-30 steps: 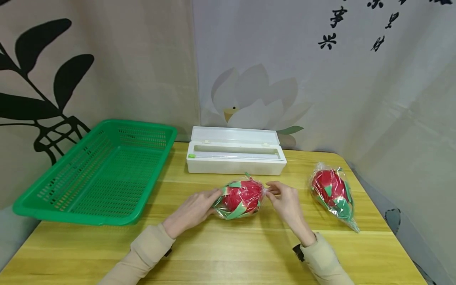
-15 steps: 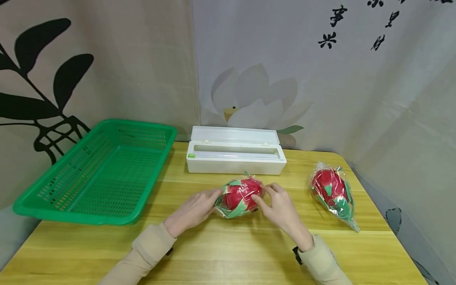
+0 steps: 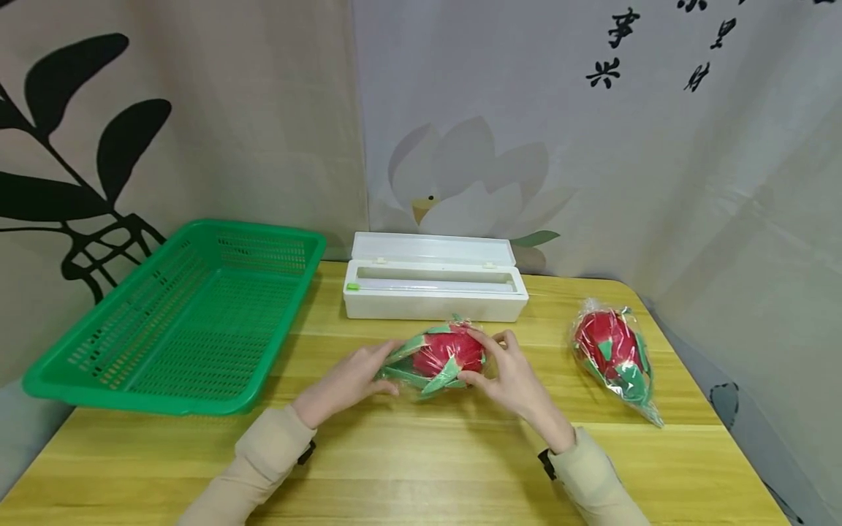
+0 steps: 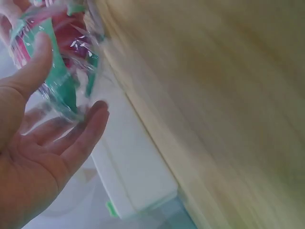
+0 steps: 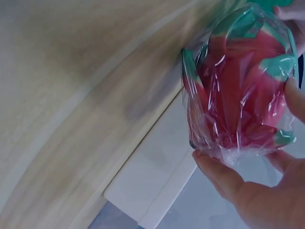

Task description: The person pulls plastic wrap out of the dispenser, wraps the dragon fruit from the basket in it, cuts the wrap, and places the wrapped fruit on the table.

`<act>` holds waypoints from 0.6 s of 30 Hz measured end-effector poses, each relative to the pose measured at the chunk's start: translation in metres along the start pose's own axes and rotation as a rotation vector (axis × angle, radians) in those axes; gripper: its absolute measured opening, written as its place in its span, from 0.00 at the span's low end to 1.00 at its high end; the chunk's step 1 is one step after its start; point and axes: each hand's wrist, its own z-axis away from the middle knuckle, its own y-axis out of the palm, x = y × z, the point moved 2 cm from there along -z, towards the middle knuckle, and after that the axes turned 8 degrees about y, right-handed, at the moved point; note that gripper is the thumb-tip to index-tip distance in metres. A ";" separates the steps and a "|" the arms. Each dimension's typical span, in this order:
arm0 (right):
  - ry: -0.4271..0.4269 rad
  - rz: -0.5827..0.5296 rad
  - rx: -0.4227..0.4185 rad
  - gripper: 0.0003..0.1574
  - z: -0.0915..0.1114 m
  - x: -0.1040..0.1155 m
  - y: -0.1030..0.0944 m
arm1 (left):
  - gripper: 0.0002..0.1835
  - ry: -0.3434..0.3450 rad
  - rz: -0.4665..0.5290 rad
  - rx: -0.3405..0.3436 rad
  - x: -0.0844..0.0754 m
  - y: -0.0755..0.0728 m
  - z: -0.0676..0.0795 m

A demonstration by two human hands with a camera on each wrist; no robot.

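Note:
A red dragon fruit with green-tipped scales [image 3: 449,354], wrapped in clear plastic film, is between both hands in front of the white box. My right hand [image 3: 520,383] grips its right end, thumb on the near side and fingers over the far side. In the right wrist view, bunched film [image 5: 228,153] shows by those fingers. At the fruit's green left end is my left hand [image 3: 349,381], thumb and fingers spread apart. From the left wrist, the green end with its loose film [image 4: 64,90] lies between the thumb and the loosely bent fingers.
A second wrapped dragon fruit [image 3: 610,351] lies on the right of the wooden table [image 3: 421,467]. The white cling film box [image 3: 437,305] stands at the back with its lid raised. A green slotted basket [image 3: 161,405] takes up the left side.
My right hand has gone from pinching the gathered film to gripping the fruit's right end. The fruit has turned, its green end more to the left. My left hand has loosened and spread.

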 end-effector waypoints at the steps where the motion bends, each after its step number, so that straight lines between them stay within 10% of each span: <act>1: 0.008 -0.003 0.004 0.43 -0.001 -0.001 0.000 | 0.36 0.001 -0.003 -0.006 0.001 -0.002 0.001; 10: 0.072 -0.017 0.033 0.40 -0.006 -0.007 -0.002 | 0.21 0.018 -0.107 -0.071 0.004 -0.006 0.002; 18: 0.133 -0.018 0.092 0.36 -0.008 -0.010 -0.001 | 0.27 -0.032 -0.199 -0.044 -0.003 -0.003 0.000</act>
